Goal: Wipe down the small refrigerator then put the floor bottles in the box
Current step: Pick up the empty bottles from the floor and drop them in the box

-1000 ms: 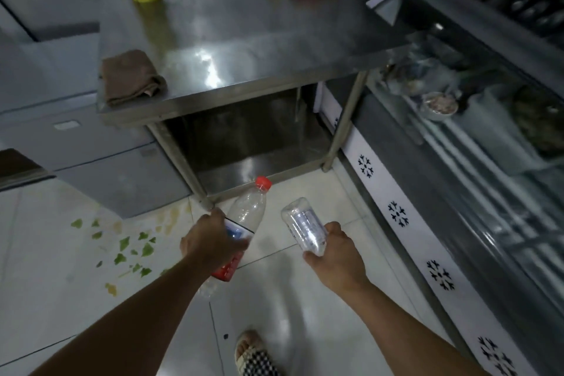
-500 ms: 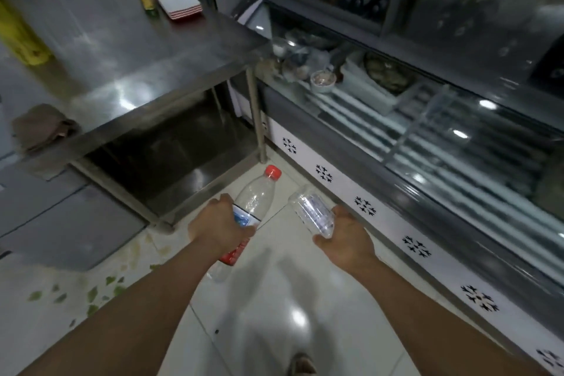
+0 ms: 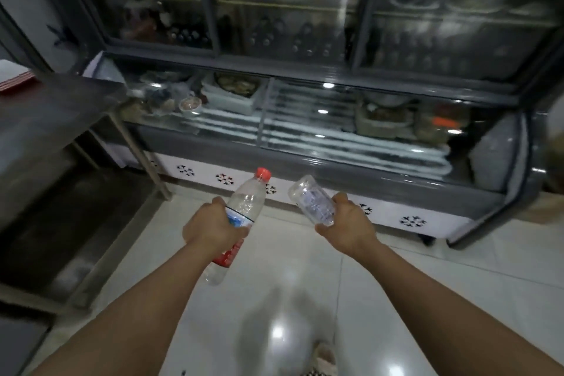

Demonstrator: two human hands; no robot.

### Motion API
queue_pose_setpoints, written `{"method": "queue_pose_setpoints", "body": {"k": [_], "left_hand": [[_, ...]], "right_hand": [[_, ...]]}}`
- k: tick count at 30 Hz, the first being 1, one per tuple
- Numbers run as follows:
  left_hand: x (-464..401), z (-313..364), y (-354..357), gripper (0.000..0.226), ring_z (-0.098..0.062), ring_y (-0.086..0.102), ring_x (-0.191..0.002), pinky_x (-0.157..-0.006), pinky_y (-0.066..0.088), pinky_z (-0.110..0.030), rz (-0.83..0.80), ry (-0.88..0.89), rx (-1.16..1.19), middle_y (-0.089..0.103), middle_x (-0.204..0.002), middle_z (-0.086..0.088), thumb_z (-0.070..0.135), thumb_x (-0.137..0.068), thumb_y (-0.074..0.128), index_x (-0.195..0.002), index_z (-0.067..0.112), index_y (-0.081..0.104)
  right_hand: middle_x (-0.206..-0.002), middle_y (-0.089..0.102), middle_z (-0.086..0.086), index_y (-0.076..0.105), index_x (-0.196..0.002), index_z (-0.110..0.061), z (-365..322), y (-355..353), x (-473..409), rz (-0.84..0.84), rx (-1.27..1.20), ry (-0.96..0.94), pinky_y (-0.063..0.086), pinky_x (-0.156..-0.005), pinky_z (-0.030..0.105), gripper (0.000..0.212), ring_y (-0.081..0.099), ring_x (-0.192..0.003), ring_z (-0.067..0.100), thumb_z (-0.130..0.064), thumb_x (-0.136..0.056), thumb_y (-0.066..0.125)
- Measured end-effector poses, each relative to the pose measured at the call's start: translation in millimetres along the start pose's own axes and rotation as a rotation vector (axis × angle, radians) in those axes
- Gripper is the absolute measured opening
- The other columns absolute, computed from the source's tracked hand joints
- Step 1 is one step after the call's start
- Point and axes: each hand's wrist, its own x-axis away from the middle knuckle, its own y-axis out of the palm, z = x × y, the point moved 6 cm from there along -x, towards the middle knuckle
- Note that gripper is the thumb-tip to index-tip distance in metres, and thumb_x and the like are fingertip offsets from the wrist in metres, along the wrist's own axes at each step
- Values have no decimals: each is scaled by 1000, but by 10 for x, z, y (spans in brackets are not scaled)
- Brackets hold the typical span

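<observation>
- White tiled floor; glass-fronted refrigerated display case along the far side; steel table at left.
- Left hand: fingers curled round the middle of a capped bottle, over the label. Red cap points far and up, beyond the grip; the base hangs nearer, below the hand.
- Right hand: fingers wrapped round one end of a clear bottle; the body sticks out far-left of the grip, tilted.
- Both bottles held in the air above the floor, near each other, not touching.
</observation>
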Motion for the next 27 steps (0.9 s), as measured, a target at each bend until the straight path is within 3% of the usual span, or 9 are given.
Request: {"method": "queue_pose_setpoints", "body": {"k": [8, 12, 21, 27], "left_hand": [[670, 1691, 334, 59, -21, 61, -93, -75, 51, -32, -65, 286, -63, 61, -104, -2, 59, -67, 70, -106, 20, 50], [1118, 2622, 617, 54, -21, 62, -88, -72, 51, -31, -103, 404, -76, 63, -100, -1, 57, -68, 71, -102, 22, 49], [2351, 4781, 1518, 52, -24, 63, -95, -84, 53, -38, -237, 539, 64, 65, -105, -1, 51, -64, 73, -104, 22, 56], [2926, 5966, 1985, 54, -23, 64, -91, -82, 54, -35, -267, 638, -53, 66, -103, -2, 57, -65, 71, -103, 23, 55]], "right_hand": [[-109, 61, 7, 43, -111, -13, 1456, -1142, 962, 205, -42, 252, 43, -66, 29, 46, 58, -96, 26, -32, -78, 69], [-109, 60, 10, 44, -109, -11, 2238, -1611, 1387, 272, -71, 334, 47, -72, 32, 45, 57, -99, 29, -30, -77, 69], [-109, 60, 9, 43, -111, -13, 4215, -2742, 2385, 382, -90, 475, 42, -68, 28, 47, 58, -96, 27, -32, -77, 70], [-107, 61, 10, 43, -109, -12, 5315, -3441, 2856, 458, -78, 592, 46, -68, 30, 48, 59, -95, 29, -31, -75, 71]]}}
